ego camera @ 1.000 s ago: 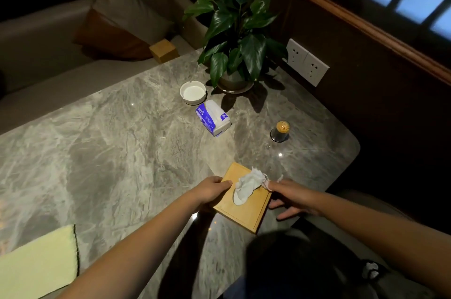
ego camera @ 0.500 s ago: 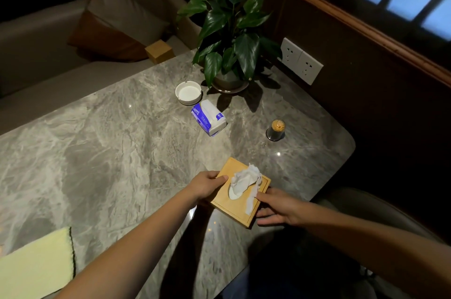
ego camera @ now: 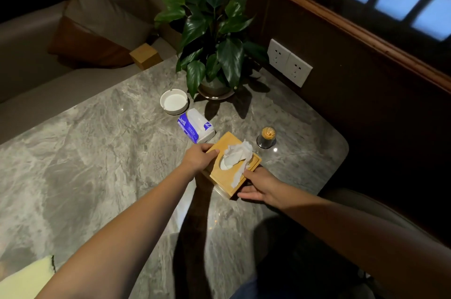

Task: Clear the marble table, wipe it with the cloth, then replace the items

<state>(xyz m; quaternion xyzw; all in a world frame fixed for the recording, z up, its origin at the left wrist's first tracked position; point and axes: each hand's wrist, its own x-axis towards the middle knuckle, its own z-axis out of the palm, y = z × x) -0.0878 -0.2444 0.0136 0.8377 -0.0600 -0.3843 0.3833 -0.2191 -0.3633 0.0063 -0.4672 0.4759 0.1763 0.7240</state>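
A wooden tissue box (ego camera: 228,174) with a white tissue sticking out of its top sits on the grey marble table (ego camera: 97,157). My left hand (ego camera: 200,158) grips the box's left side and my right hand (ego camera: 258,185) holds its near right corner. Beyond the box lie a blue-and-white tissue pack (ego camera: 196,125), a white ashtray (ego camera: 174,101), a potted plant (ego camera: 214,54) and a toothpick holder (ego camera: 266,137). A pale yellow cloth (ego camera: 26,279) lies at the table's near left corner.
A small wooden cube (ego camera: 145,56) rests on the sofa seat past the table's far edge, beside a cushion (ego camera: 97,22). A wall with sockets (ego camera: 289,62) borders the table on the right. A chair back (ego camera: 366,210) stands near my right arm.
Both hands have carried the tissue box away from the near edge, further onto the table, towards the tissue pack and toothpick holder.
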